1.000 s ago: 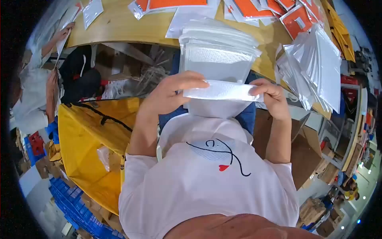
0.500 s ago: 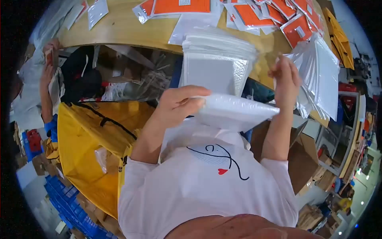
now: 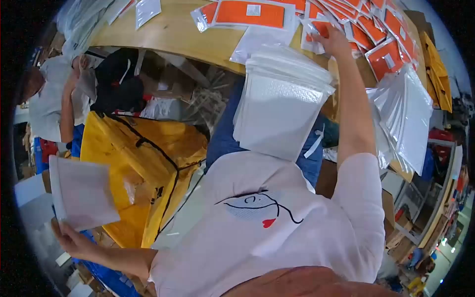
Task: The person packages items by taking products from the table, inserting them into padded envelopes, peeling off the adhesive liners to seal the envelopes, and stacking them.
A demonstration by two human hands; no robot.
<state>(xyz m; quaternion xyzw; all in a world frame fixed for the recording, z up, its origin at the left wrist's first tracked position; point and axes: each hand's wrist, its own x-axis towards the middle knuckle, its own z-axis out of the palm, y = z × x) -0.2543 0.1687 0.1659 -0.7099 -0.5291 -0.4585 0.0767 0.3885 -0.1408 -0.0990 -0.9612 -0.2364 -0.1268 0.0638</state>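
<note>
Far out to the left, my left hand (image 3: 71, 241) grips the lower edge of a white padded mailer (image 3: 86, 193), held up beside a yellow bag (image 3: 131, 173). My right arm is stretched across the wooden table, and my right hand (image 3: 336, 40) has its fingers closed on an orange packet (image 3: 320, 28) in a clear sleeve; the fingertips are partly hidden. Between my arms, a stack of white padded mailers (image 3: 282, 111) rests by my lap against the table edge.
Several orange packets (image 3: 388, 57) lie heaped on the table (image 3: 183, 37). More white mailers (image 3: 408, 116) fan over its right edge. A folded yellow bag (image 3: 435, 74) hangs beyond. At left, another person (image 3: 52, 99) works at the table. Cartons and blue crates stand on the floor.
My left hand has carried a mailer from in front of my chest out to the left, over the yellow bag's side. My right hand has reached forward to the orange packets.
</note>
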